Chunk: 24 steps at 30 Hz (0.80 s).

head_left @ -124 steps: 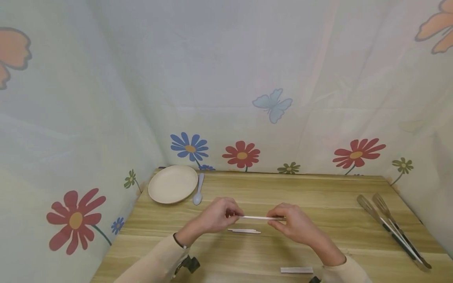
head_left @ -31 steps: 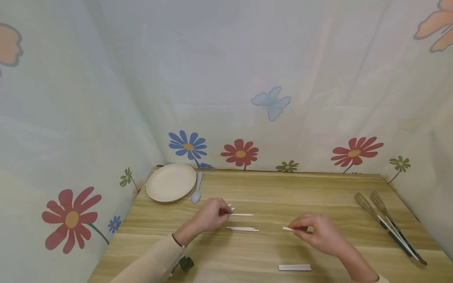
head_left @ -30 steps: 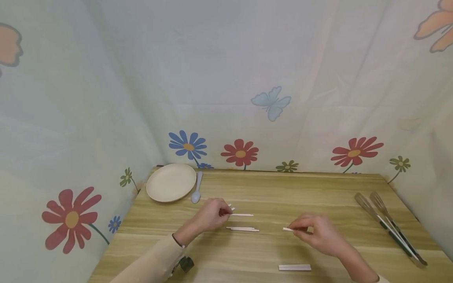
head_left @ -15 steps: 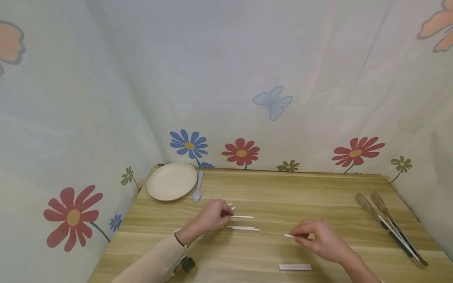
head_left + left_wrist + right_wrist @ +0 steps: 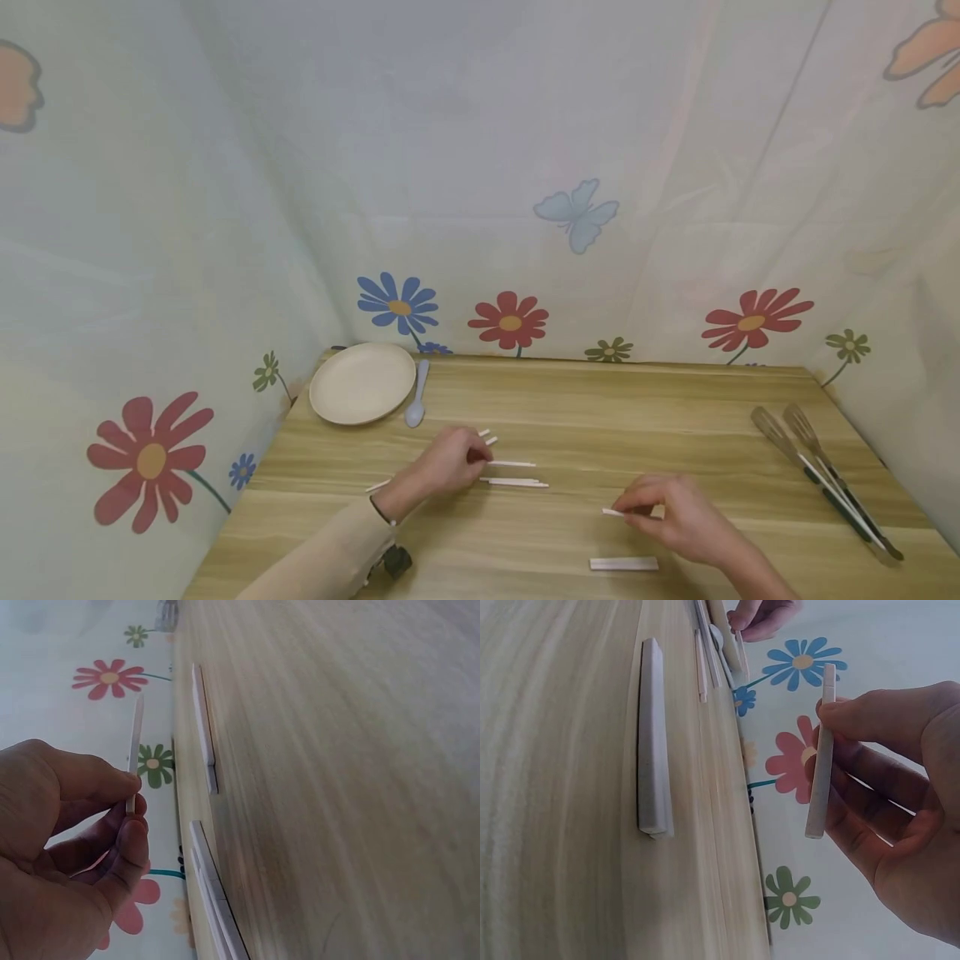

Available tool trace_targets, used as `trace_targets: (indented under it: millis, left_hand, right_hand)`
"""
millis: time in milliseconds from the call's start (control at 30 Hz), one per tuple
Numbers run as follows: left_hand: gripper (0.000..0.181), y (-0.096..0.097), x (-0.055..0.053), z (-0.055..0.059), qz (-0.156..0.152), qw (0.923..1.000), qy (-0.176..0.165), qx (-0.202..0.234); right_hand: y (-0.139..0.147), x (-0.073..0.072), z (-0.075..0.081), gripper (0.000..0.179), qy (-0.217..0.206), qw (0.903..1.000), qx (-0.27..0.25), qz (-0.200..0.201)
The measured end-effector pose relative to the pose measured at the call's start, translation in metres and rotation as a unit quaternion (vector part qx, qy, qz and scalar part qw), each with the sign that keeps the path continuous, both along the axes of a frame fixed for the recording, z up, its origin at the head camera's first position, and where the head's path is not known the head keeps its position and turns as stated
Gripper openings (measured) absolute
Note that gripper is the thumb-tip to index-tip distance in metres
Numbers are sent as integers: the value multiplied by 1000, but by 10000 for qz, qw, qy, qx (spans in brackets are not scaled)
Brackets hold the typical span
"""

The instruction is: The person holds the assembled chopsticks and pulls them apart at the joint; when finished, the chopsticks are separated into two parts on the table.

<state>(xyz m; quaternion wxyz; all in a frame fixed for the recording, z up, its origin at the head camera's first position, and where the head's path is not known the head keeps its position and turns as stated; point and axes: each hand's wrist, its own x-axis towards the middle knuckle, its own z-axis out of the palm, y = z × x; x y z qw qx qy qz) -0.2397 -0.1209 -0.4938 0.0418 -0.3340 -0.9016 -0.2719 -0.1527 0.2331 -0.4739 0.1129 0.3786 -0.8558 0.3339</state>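
My left hand (image 5: 450, 460) pinches a thin white stick (image 5: 136, 739) between thumb and fingers, holding it above the table just behind a small group of white sticks (image 5: 517, 482). More white sticks (image 5: 491, 440) show beyond that hand, and the end of another (image 5: 377, 485) pokes out by the wrist. To the right, my right hand (image 5: 675, 512) pinches a square-edged white stick (image 5: 822, 765) by thumb and fingertips, raised off the wood. Closer to me lies a wider white bar (image 5: 623, 564), which the right wrist view shows lengthwise.
A cream plate (image 5: 362, 383) and a grey spoon (image 5: 417, 394) sit at the back left of the wooden table (image 5: 637, 417). Tongs (image 5: 828, 487) lie along the right side. Flower-patterned cloth (image 5: 450, 167) encloses the back and sides.
Earlier both hands held the ends of one white stick; now they are apart, each pinching a stick. The right hand has since drifted toward the front edge, and the left hand slightly nearer me.
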Motion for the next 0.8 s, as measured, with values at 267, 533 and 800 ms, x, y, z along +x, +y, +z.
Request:
trace_targets:
  millis: [267,533,800]
  left_hand:
    - [7,-1,2,-2,-1,9997,-254,-65]
    - [7,-1,-1,-8,6,9995,-272,-179]
    - [6,0,-2,-9,-12,9992,-271,-276]
  right_hand:
    - [-2,2,-6,26,-77,9999,-11,91]
    - [-4,4,-11,29,92,9998,-25,149]
    - [-4,5,-14,28,-4,9998,-26,217]
